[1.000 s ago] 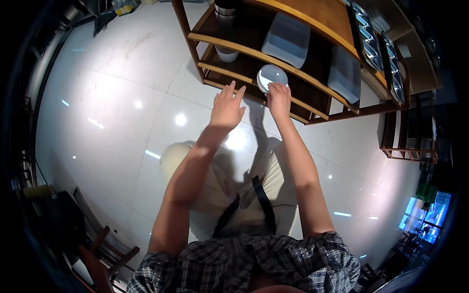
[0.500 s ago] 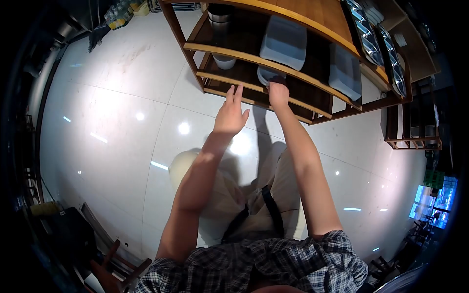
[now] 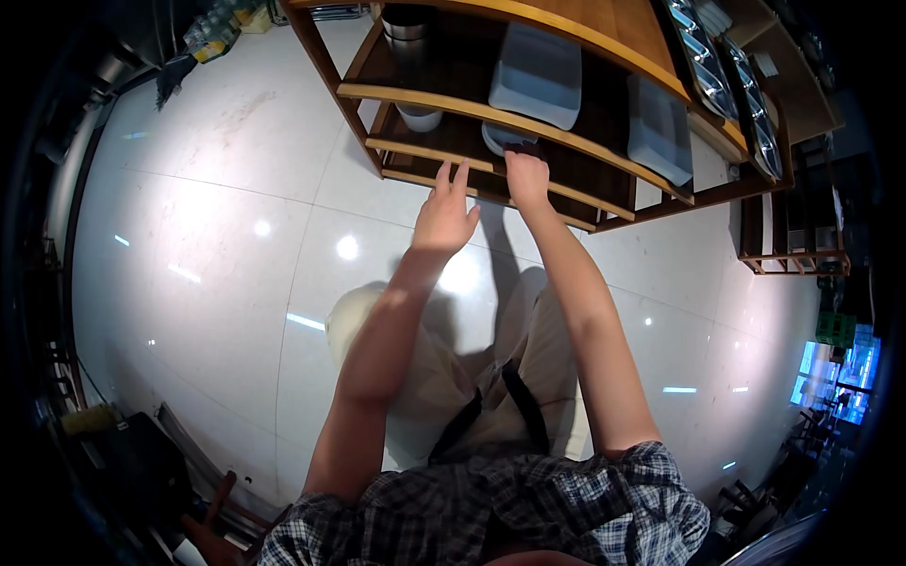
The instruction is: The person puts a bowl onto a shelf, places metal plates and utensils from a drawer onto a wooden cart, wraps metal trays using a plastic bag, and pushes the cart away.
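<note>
a brown wooden shelf unit (image 3: pixel 613 24) spans the upper centre and right. mid-frame, the bare left hand (image 3: pixel 444 222) has fingers spread; higher, the bare right hand (image 3: pixel 528 176), shaded fingers' grip impossible to tell, meets a round white bowl (image 3: pixel 494 140) at the lower tier, upper centre.

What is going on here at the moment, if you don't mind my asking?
A person has the right hand at a white bowl inside a wooden shelf unit; shadow hides whether it is gripped. The left hand, empty and open, is near a front rail. A white container stands left of the bowl.
</note>
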`<state>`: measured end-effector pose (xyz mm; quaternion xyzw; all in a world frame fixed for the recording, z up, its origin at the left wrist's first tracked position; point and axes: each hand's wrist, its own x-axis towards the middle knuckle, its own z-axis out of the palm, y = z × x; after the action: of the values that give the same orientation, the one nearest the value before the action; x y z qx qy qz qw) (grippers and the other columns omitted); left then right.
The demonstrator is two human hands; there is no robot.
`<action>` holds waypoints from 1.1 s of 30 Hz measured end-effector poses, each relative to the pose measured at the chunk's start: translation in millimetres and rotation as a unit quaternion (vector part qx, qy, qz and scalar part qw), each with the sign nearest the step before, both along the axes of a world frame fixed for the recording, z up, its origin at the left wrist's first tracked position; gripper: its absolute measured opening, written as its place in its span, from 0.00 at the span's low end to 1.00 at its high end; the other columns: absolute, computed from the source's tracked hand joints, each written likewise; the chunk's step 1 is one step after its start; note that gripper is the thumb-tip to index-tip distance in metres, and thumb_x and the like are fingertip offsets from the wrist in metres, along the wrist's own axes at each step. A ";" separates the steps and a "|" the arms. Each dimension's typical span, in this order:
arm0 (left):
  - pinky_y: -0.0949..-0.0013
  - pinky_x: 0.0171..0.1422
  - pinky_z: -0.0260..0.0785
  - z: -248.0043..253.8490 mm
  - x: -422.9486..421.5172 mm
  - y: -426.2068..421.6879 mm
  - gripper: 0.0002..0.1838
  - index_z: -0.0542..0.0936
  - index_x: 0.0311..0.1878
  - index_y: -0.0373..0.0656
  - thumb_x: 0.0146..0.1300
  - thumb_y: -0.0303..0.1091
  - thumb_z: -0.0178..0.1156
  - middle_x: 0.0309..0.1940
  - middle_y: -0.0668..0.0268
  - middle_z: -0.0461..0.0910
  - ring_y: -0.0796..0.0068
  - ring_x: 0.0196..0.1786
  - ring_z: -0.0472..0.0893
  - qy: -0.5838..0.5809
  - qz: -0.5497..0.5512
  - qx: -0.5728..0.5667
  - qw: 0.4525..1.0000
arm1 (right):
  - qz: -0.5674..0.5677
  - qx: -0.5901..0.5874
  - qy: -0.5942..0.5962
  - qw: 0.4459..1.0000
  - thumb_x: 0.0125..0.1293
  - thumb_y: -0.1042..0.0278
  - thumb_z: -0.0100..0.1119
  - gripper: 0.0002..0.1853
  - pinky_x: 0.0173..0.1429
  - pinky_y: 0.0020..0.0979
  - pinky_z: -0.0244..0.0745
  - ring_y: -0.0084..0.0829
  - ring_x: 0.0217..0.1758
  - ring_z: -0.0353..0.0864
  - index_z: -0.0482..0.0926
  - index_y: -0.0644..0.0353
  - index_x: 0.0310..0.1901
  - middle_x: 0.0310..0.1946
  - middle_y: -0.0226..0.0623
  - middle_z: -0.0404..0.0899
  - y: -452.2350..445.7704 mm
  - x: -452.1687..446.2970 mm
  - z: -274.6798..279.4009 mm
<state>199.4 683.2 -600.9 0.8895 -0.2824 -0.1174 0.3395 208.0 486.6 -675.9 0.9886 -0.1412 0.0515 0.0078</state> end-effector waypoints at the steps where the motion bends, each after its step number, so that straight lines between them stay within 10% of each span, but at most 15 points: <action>1: 0.57 0.63 0.63 1.5 -0.6 -1.6 0.39 0.52 0.69 0.41 0.56 0.32 0.60 0.68 0.45 0.51 0.44 0.63 0.64 0.005 -0.008 -0.001 1.000 | 0.025 -0.020 -0.063 0.997 0.56 0.71 0.52 0.08 0.40 0.37 0.75 0.37 0.39 0.79 0.78 0.55 0.36 0.34 0.37 0.79 -1.7 4.1 -0.1; 6: 0.56 0.64 0.61 -9.6 6.2 -4.4 0.37 0.56 0.67 0.41 0.56 0.32 0.60 0.67 0.47 0.52 0.45 0.64 0.63 -0.011 -0.012 0.016 1.000 | 0.049 -0.073 -0.251 0.964 0.56 0.70 0.52 0.12 0.40 0.41 0.75 0.42 0.39 0.78 0.75 0.56 0.43 0.34 0.42 0.77 -9.5 13.7 -13.4; 9: 0.54 0.67 0.56 -20.6 12.3 -8.8 0.34 0.60 0.66 0.41 0.56 0.33 0.60 0.67 0.48 0.55 0.49 0.66 0.60 -0.079 -0.002 0.025 0.997 | 0.000 0.025 -0.012 1.000 0.54 0.72 0.54 0.17 0.49 0.39 0.71 0.38 0.43 0.76 0.74 0.60 0.47 0.37 0.41 0.76 10.4 -3.0 12.7; 13: 0.49 0.68 0.51 -15.7 9.3 -21.8 0.33 0.63 0.64 0.42 0.54 0.33 0.61 0.66 0.52 0.57 0.51 0.67 0.59 -0.113 0.073 0.039 0.990 | 0.079 0.039 -0.183 0.979 0.52 0.70 0.58 0.22 0.68 0.47 0.53 0.41 0.63 0.65 0.71 0.61 0.52 0.55 0.44 0.69 31.1 -31.7 0.6; 18: 0.45 0.69 0.49 -3.3 -7.0 -33.1 0.31 0.64 0.63 0.43 0.54 0.37 0.56 0.66 0.54 0.59 0.53 0.67 0.59 -0.128 0.102 0.042 0.986 | 0.047 0.161 -0.106 0.980 0.53 0.72 0.56 0.25 0.72 0.49 0.47 0.43 0.69 0.58 0.69 0.62 0.56 0.62 0.45 0.63 74.1 -82.9 3.8; 27: 0.53 0.70 0.50 -3.4 -92.5 2.0 0.28 0.66 0.60 0.40 0.53 0.25 0.54 0.62 0.57 0.65 0.58 0.65 0.64 0.023 0.104 0.039 0.994 | 0.031 0.249 0.020 0.968 0.53 0.75 0.54 0.25 0.70 0.48 0.50 0.45 0.67 0.61 0.69 0.63 0.56 0.63 0.47 0.63 82.6 -189.6 133.8; 33: 0.55 0.67 0.56 118.1 -142.3 41.7 0.27 0.68 0.58 0.40 0.51 0.20 0.50 0.59 0.57 0.68 0.57 0.61 0.67 0.059 0.037 0.014 0.997 | -0.001 0.267 0.041 0.963 0.56 0.69 0.54 0.24 0.69 0.49 0.53 0.44 0.66 0.62 0.69 0.59 0.57 0.62 0.44 0.64 94.6 -261.7 218.8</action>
<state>57.1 724.9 -482.8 0.8955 -0.2272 -0.1609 0.3472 -53.7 581.2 -457.1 0.9559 -0.1502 -0.0285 -0.2507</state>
